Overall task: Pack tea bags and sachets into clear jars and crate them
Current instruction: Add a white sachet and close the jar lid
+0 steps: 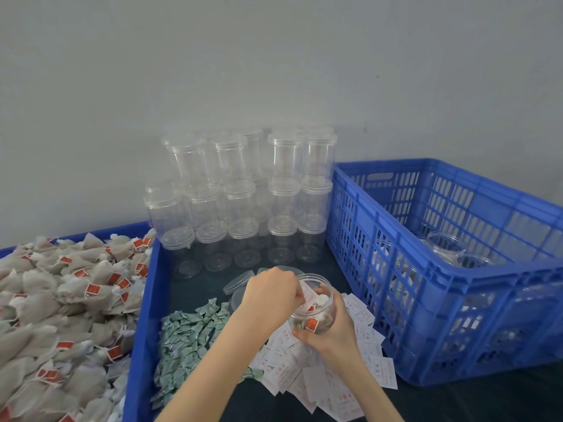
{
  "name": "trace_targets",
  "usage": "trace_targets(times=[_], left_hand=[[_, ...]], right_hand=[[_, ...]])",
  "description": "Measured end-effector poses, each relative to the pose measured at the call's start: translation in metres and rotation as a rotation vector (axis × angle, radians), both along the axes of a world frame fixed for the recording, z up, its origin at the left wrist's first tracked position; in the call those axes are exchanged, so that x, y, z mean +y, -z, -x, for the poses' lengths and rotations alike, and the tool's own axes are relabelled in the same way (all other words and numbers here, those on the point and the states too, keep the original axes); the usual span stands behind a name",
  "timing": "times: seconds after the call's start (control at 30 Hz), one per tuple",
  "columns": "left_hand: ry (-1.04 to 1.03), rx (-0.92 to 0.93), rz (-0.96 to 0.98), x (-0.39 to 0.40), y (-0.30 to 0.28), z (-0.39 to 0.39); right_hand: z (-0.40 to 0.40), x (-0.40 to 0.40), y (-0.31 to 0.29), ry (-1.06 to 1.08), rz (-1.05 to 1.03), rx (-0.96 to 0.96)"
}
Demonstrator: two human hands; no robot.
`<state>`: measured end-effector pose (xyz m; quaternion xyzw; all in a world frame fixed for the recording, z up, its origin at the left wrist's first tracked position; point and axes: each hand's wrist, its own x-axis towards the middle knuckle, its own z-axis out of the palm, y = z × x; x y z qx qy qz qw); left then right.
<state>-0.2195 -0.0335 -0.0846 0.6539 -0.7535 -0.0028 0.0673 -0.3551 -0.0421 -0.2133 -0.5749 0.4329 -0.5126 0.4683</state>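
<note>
My right hand (332, 336) grips an open clear jar (316, 303) from below, tilted toward me, with tea bags and a red tag inside. At the jar's mouth, my left hand (269, 296) pinches a white sachet (306, 298). Under my hands lie a heap of white sachets (332, 379) and, to its left, a heap of green sachets (185, 336). Grey tea bags (61, 303) with red tags fill the tray at left. A blue crate (451, 269) at right holds packed jars (444, 245).
Several empty lidded clear jars (243, 196) are stacked against the grey wall behind my hands. Loose clear lids (240, 283) lie just beyond the jar. The blue tray wall (143, 303) separates the tea bags from the sachets.
</note>
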Motion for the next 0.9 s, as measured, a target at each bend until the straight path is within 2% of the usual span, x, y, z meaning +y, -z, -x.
trace_targets(times=[0.27,0.33,0.47,0.57,0.67,0.77,0.9], left_hand=[[0.044,0.168,0.123,0.004,-0.005,-0.003],[0.057,0.13,0.059,0.006,-0.003,-0.003],[0.128,-0.06,-0.012,0.006,0.006,0.002],[0.151,-0.039,-0.014,0.005,0.006,-0.001],[0.17,0.053,0.077,0.005,0.004,-0.004],[0.142,0.28,0.174,-0.002,0.007,-0.017],[0.164,0.691,-0.138,-0.006,0.014,-0.029]], right_hand=[[0.0,0.004,-0.006,-0.025,0.002,-0.009],[0.0,0.006,-0.007,-0.026,0.0,-0.001],[-0.001,0.009,-0.011,-0.052,0.003,0.039],[-0.001,0.01,-0.013,-0.065,0.005,0.05],[0.001,0.008,-0.016,-0.07,0.016,0.063],[0.002,0.002,-0.021,-0.054,-0.005,0.025],[0.002,-0.013,-0.032,-0.051,0.006,0.033]])
